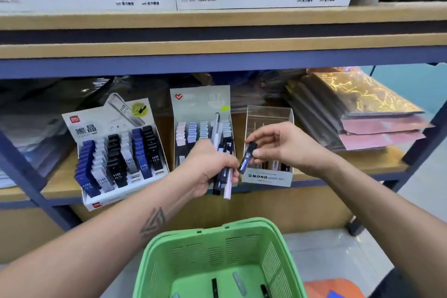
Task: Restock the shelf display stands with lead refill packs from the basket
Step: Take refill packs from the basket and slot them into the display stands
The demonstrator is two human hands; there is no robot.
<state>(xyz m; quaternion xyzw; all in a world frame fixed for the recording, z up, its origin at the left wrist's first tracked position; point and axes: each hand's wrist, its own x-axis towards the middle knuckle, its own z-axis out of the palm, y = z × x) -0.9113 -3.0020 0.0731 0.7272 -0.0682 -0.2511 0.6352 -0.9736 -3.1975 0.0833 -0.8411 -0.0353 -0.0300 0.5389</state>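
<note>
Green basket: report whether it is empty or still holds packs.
Not empty. A few lead refill packs lie on the floor of the green basket; most of its floor is bare.

The left hand (212, 164) is covering the middle of the bundle of slim black and white lead refill packs (223, 181) it is gripping, so their count is staying unclear. The green plastic slotted basket (193, 256) is running off the bottom edge, cutting short the few packs lying inside. Dark plastic-wrapped stock (60, 94) behind the stands is blurring beyond recognition.
</note>
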